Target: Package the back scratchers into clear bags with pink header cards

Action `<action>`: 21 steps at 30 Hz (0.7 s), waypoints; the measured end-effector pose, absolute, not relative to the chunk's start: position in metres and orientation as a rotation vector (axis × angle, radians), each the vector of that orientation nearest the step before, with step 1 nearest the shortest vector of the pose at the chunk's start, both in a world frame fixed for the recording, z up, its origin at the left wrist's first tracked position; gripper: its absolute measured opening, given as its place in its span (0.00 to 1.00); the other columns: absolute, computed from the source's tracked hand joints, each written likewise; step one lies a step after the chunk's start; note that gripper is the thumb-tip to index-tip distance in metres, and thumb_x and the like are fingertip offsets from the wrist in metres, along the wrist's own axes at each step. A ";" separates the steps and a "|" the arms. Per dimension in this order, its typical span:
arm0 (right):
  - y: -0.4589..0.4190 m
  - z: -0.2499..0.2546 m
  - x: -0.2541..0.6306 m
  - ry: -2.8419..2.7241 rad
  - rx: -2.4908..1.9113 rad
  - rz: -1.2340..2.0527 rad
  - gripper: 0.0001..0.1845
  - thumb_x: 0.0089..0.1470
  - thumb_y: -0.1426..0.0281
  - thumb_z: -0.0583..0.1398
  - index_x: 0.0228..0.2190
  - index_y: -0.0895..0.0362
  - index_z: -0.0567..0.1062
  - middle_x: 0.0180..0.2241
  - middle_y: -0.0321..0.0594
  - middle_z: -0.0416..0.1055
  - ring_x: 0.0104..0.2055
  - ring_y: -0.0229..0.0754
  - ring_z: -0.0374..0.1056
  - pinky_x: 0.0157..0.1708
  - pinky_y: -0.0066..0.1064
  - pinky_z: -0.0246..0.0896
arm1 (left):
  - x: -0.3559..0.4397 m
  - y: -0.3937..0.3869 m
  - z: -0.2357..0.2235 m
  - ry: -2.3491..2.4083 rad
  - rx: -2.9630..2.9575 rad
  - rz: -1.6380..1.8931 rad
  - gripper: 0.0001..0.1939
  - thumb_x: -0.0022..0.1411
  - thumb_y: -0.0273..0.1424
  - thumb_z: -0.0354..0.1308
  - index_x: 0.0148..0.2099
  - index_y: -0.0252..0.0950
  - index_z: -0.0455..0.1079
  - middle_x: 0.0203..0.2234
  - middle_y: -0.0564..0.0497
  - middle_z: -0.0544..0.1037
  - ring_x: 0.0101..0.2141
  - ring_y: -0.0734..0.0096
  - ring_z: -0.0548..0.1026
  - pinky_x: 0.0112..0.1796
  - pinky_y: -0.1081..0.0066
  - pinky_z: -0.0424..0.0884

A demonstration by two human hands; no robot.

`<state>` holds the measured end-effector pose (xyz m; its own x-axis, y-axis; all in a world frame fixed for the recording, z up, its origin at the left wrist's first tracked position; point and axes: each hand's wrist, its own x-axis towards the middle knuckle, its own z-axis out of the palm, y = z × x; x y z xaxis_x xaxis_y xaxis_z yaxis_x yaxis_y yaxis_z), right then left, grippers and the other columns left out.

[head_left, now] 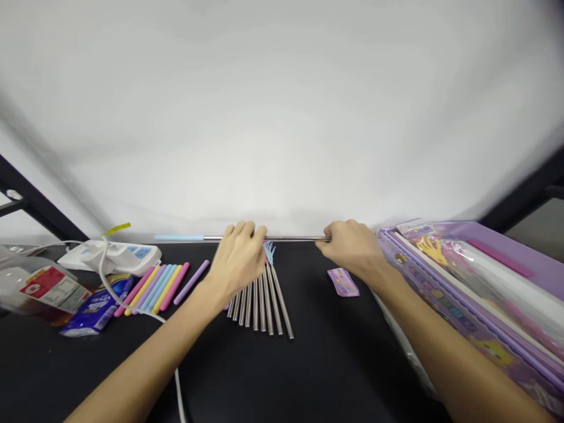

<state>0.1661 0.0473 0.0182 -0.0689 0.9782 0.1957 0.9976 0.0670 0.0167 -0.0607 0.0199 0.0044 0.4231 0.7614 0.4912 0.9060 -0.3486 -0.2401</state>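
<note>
An extended telescopic back scratcher (pixel 295 238) lies lengthwise along the back edge of the table, its light blue handle (pixel 178 237) pointing left. My right hand (pixel 350 244) is closed around its right end, hiding the tip. Farther left along the metal rod, my left hand (pixel 240 252) has its fingers curled over it; the fingertips are hidden. Beneath and in front of my left hand, several metal back scratcher rods (pixel 282 305) lie fanned out side by side. A light blue claw (pixel 270 251) shows at their far end, while my hand covers most other heads.
Several coloured handle grips (pixel 165 288) lie in a row at left, near a white power strip (pixel 132 257) with a cable, a blue packet (pixel 99 308) and a bottle (pixel 48 291). A small purple card (pixel 343 282) lies by my right wrist. A purple box (pixel 467 329) with bagged items stands at right.
</note>
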 end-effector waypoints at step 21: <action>0.050 0.008 0.169 -2.286 -2.044 -0.156 0.16 0.53 0.65 0.53 0.26 0.55 0.79 0.29 0.49 0.78 0.33 0.49 0.73 0.28 0.33 0.53 | -0.077 0.030 0.003 -1.541 -2.180 -0.315 0.08 0.62 0.25 0.49 0.33 0.34 0.69 0.28 0.45 0.74 0.29 0.59 0.74 0.30 0.64 0.62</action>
<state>0.1690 0.0501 0.0081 -0.1123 0.9863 0.1209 0.9936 0.1096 0.0283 -0.0771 0.0296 0.0027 0.3500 0.8315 0.4315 0.9341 -0.2750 -0.2277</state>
